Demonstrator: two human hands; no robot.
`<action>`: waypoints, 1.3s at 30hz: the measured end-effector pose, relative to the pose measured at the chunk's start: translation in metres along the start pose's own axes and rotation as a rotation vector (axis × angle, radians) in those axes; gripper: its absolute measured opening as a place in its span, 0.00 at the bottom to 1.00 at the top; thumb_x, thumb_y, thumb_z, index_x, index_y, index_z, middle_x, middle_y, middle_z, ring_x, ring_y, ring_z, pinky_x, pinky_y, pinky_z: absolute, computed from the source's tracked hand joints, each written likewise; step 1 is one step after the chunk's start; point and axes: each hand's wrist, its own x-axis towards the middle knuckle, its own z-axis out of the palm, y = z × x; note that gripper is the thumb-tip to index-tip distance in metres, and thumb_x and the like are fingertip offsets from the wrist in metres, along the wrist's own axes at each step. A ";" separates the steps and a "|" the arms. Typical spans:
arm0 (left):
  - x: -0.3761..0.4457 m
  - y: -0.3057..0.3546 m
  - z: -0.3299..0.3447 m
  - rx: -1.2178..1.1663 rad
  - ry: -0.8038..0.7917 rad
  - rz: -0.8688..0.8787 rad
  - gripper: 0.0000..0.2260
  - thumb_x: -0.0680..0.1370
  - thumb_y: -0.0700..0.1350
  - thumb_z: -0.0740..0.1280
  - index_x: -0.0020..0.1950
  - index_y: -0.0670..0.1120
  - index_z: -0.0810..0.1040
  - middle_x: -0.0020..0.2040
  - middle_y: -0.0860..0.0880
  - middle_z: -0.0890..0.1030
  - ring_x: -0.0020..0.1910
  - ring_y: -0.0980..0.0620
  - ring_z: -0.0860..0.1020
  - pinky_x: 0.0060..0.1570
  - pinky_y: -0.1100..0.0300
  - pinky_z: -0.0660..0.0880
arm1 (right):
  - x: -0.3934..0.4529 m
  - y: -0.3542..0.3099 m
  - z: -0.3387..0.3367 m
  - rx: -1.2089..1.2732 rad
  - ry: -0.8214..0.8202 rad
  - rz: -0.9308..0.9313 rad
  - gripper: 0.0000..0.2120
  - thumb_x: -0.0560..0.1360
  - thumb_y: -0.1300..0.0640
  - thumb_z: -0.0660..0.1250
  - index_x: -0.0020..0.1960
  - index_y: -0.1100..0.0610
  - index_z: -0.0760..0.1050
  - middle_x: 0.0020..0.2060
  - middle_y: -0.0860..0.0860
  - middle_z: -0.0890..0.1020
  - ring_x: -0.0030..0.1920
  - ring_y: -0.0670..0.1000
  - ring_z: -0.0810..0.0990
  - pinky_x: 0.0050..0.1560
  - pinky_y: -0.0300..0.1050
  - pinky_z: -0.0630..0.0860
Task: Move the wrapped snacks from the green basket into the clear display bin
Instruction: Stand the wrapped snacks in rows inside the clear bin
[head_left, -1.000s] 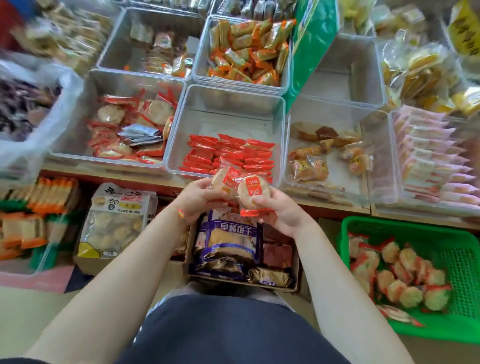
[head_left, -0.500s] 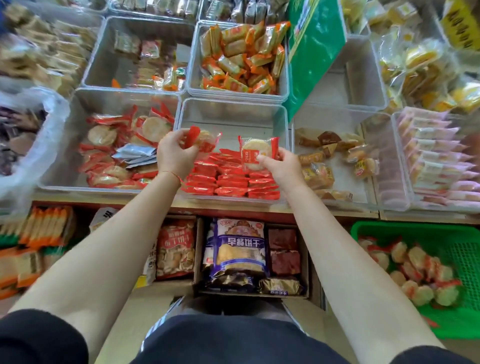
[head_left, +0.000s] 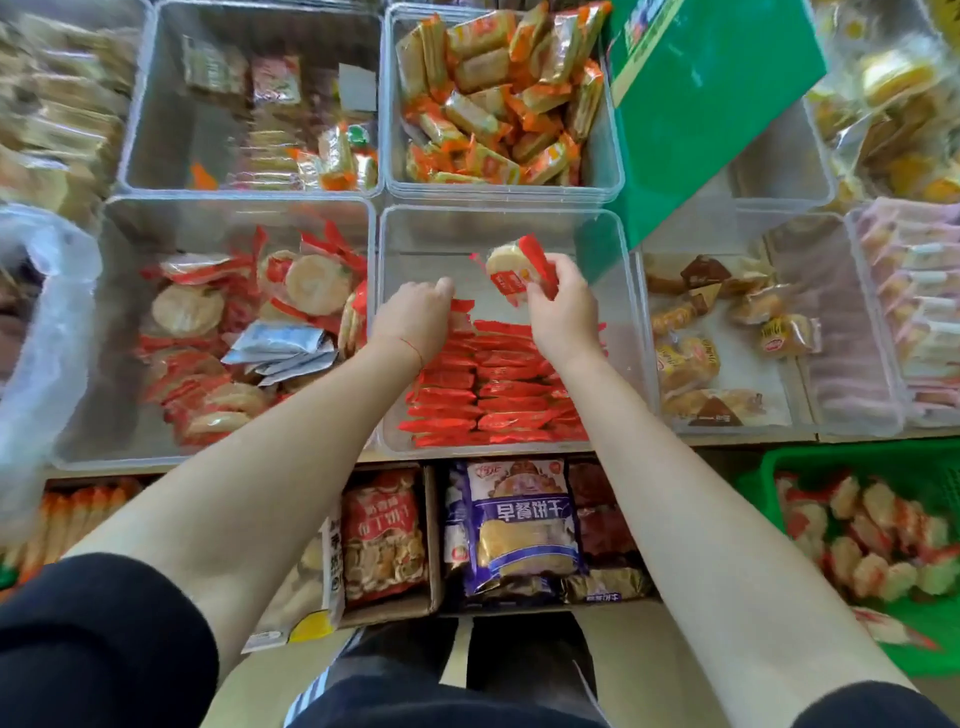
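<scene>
The clear display bin (head_left: 441, 234) stands in the middle of the shelf, its near half filled with rows of red wrapped snacks (head_left: 498, 389). My right hand (head_left: 563, 312) pinches one round wrapped snack (head_left: 511, 267) above the bin's bare far half. My left hand (head_left: 415, 317) is knuckles-up at the far end of the left row, fingers curled down, with a red wrapper edge showing under them. The green basket (head_left: 769, 467) sits low at the right, holding several more wrapped snacks (head_left: 872, 540).
Other clear bins surround the target: round crackers (head_left: 234, 322) to the left, orange packs (head_left: 493, 104) behind, pastries (head_left: 717, 332) to the right. A green box (head_left: 701, 104) leans over the back right corner. Bagged biscuits (head_left: 519, 525) fill cartons under the shelf.
Both hands have moved from in front of the shelf up and into the clear bin. The left hand has dropped onto the row; the right hand has carried its snack farther back.
</scene>
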 end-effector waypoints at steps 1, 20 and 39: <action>0.000 0.000 0.001 0.044 -0.057 0.013 0.11 0.76 0.32 0.56 0.55 0.41 0.71 0.51 0.39 0.79 0.52 0.36 0.76 0.39 0.49 0.68 | 0.008 -0.001 0.006 -0.014 -0.001 -0.018 0.12 0.79 0.62 0.63 0.62 0.56 0.75 0.52 0.50 0.81 0.50 0.46 0.75 0.51 0.38 0.69; 0.029 -0.006 0.004 0.141 -0.383 0.059 0.14 0.79 0.41 0.59 0.62 0.45 0.77 0.58 0.43 0.79 0.58 0.41 0.77 0.53 0.49 0.75 | 0.066 0.007 0.072 -0.311 -0.276 -0.066 0.15 0.78 0.63 0.60 0.62 0.54 0.77 0.58 0.52 0.82 0.58 0.53 0.78 0.55 0.41 0.71; -0.009 -0.040 -0.001 -0.054 0.314 0.110 0.21 0.69 0.40 0.53 0.57 0.43 0.79 0.57 0.45 0.79 0.64 0.42 0.71 0.72 0.50 0.54 | 0.066 -0.020 0.108 -0.724 -0.897 0.014 0.16 0.82 0.50 0.48 0.55 0.57 0.71 0.53 0.61 0.79 0.44 0.58 0.78 0.46 0.48 0.71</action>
